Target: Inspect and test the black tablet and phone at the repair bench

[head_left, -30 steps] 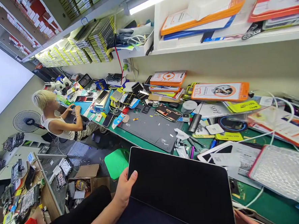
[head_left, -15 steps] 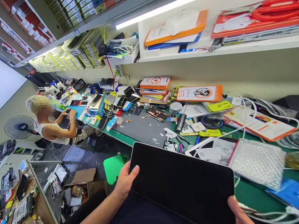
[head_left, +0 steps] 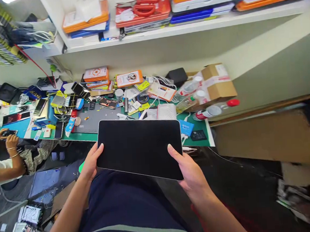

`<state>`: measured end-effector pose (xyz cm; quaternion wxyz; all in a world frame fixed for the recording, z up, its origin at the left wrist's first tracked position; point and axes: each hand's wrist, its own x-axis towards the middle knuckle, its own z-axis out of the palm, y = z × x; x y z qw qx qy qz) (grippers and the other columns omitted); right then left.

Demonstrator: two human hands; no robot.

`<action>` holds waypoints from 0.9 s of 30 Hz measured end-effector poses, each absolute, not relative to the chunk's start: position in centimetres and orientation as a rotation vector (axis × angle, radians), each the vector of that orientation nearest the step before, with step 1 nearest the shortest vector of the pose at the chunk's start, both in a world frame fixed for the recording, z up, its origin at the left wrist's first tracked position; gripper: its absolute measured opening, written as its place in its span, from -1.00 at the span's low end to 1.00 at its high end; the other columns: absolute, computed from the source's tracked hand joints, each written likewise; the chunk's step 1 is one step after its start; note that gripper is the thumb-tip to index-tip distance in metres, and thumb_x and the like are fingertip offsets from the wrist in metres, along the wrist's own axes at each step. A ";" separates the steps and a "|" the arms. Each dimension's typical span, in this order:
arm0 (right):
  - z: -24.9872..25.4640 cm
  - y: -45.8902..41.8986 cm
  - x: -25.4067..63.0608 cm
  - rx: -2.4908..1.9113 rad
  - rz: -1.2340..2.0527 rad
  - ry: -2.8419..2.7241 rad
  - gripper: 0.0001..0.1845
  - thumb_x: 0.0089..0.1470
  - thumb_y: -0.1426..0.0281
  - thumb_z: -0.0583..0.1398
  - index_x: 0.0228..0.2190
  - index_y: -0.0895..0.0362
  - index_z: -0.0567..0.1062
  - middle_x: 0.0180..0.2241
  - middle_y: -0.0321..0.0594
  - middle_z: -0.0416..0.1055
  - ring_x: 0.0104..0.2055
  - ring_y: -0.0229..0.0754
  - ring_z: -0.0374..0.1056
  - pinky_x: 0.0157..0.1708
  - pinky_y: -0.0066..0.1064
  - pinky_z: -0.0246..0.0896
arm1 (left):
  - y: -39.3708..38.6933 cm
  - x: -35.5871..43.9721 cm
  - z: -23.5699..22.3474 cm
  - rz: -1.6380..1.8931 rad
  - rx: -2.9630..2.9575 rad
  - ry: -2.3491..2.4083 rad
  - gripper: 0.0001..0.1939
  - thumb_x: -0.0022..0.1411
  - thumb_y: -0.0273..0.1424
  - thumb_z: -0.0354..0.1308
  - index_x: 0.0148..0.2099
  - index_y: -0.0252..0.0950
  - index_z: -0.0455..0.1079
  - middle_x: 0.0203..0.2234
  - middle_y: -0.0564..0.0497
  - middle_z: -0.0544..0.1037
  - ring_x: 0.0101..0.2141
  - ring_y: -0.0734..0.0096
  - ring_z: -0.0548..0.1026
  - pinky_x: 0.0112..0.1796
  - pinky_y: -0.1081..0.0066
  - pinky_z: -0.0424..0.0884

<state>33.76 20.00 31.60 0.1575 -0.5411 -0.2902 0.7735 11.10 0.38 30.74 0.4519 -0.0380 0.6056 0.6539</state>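
A tablet with a dark, blank screen is held above my lap, its far edge overlapping the front of the green workbench. My left hand grips the tablet's left edge, thumb on top of the screen side. Around the right edge my right hand is closed, its thumb lying over the glass. The fingers of both hands are mostly hidden underneath. Beyond the tablet lies a grey work mat with small parts on it.
The bench carries phones, cables, orange boxes, a bubble-wrap pouch, bottles and a cardboard box. A white shelf hangs above. At left, a co-worker's hands hold a dark device. Cardboard stands at right.
The view has swung to the right, bringing the bottles, cardboard box and bench end into sight. The tablet appears smaller and more level, with both hands still on it.
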 end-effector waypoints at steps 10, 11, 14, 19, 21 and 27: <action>32.6 19.7 36.1 -1.309 1.962 -1.187 -0.40 0.04 -0.02 0.44 -0.03 0.13 0.68 -0.03 -0.05 0.64 0.06 0.19 0.54 0.17 0.03 0.41 | 5.3 9.7 27.0 1.644 0.083 1.400 -0.36 0.14 -0.02 0.45 0.16 -0.26 0.51 0.04 -0.14 0.64 0.05 0.05 0.58 0.08 0.17 0.49; 32.5 19.6 36.1 -1.307 1.965 -1.163 -0.41 0.04 -0.02 0.44 -0.03 0.12 0.68 -0.04 -0.05 0.64 0.05 0.19 0.54 0.15 0.03 0.43 | 5.6 9.6 27.0 1.633 0.094 1.395 -0.36 0.15 -0.03 0.44 0.17 -0.25 0.51 0.04 -0.14 0.64 0.05 0.06 0.58 0.08 0.18 0.49; 32.3 19.4 35.8 -1.279 1.980 -1.068 -0.42 0.03 -0.02 0.45 -0.05 0.11 0.68 -0.09 -0.06 0.66 0.06 0.19 0.54 0.15 0.05 0.43 | 6.2 9.0 27.1 1.601 0.123 1.383 -0.35 0.16 -0.04 0.44 0.20 -0.24 0.50 0.04 -0.14 0.64 0.04 0.05 0.59 0.09 0.17 0.49; 31.6 19.6 34.5 -1.276 1.962 -0.990 -0.45 -0.03 -0.03 0.47 -0.14 0.10 0.70 -0.14 -0.07 0.67 0.06 0.19 0.54 0.17 0.05 0.40 | 5.9 7.3 26.7 1.560 0.101 1.332 -0.29 0.11 -0.04 0.48 0.23 -0.20 0.47 0.04 -0.14 0.64 0.05 0.04 0.59 0.13 0.14 0.48; 31.0 19.3 33.9 -1.272 1.982 -0.992 -0.44 -0.05 -0.05 0.48 -0.18 0.12 0.71 -0.15 -0.06 0.67 0.03 0.20 0.56 0.17 0.04 0.39 | 5.4 6.4 26.5 1.511 0.085 1.327 -0.20 0.03 -0.04 0.52 0.26 -0.20 0.44 0.03 -0.15 0.65 0.04 0.01 0.61 0.11 0.13 0.50; 28.7 17.3 32.4 -1.093 2.333 -0.874 -0.34 0.03 -0.04 0.43 0.00 0.16 0.63 -0.12 -0.01 0.64 0.03 0.12 0.55 0.13 -0.06 0.39 | 4.0 3.2 26.2 1.318 0.042 1.544 -0.12 0.02 -0.03 0.53 0.32 -0.17 0.37 0.00 -0.12 0.66 -0.03 0.01 0.65 -0.01 0.18 0.61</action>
